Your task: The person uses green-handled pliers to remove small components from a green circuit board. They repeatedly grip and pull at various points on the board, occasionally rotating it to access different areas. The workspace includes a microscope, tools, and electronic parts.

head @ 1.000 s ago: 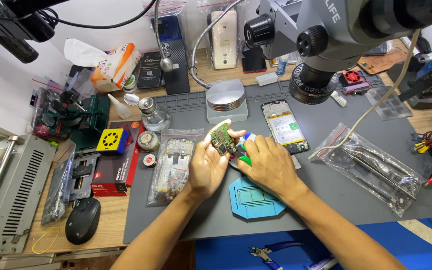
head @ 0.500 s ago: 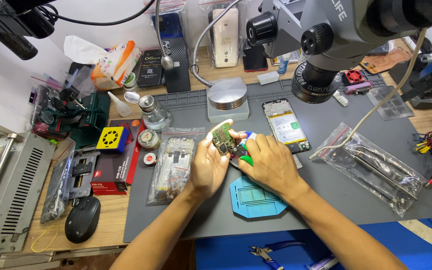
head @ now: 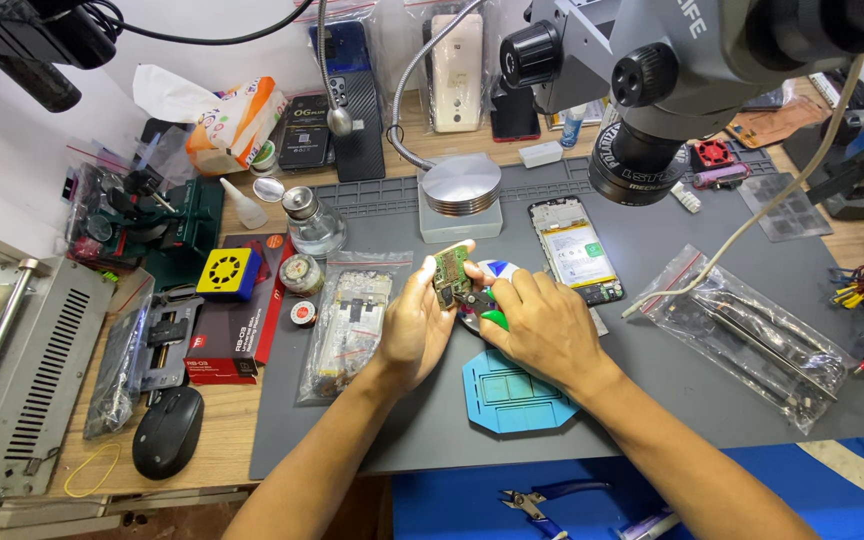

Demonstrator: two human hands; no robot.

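At the centre of the grey work mat, beneath the microscope head, both hands meet over one small part. A green circuit board stands nearly upright, its long axis running from about 12 to 6 o'clock, pinched by the left hand between thumb and fingers, closed firmly around its lower edge. From the 3 o'clock side comes the right hand, curled shut around a green-handled tool whose working end points toward 10 o'clock and touches or nearly touches the board's lower half; the exact contact point is hidden by the fingers. So the board lies at the left hand's fingertips, with the right hand just beside it. Directly at 6 o'clock from the hands lies a blue octagonal holder, and at 1 o'clock an opened phone lies with its long axis toward 12. A bagged part rests at 9 o'clock.
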